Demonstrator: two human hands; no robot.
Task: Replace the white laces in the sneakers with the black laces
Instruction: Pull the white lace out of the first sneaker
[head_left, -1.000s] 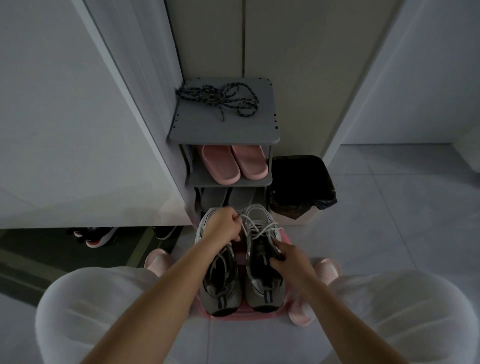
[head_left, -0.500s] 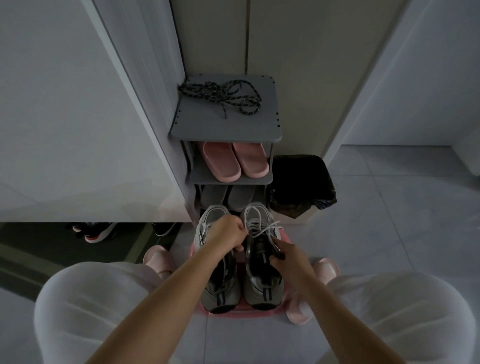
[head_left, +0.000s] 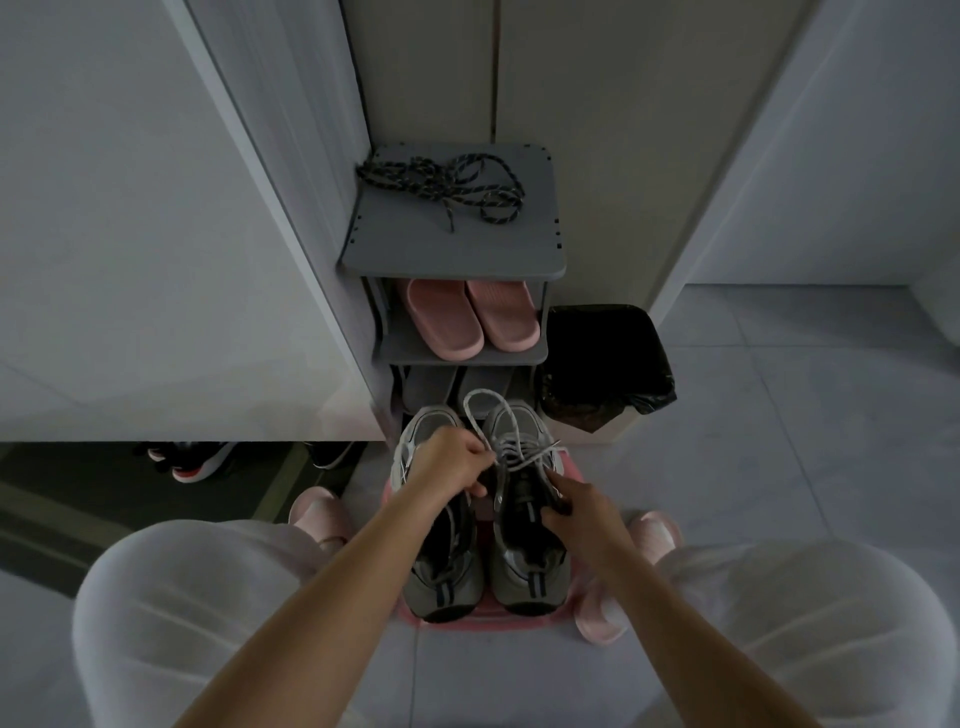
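Our left hand pinches the limp white lace; our right hand grips the sneaker under it. We'd pull near the eyelets.

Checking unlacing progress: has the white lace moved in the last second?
Yes. The white lace now loops out past the sneaker toward the shoe rack.

Left hand, pinching white lace, drawn back slightly from toe of right sneaker. Lace, earlier lying as flat bow across eyelets, now pulled out into tall loose loop arching beyond sneaker's toe.
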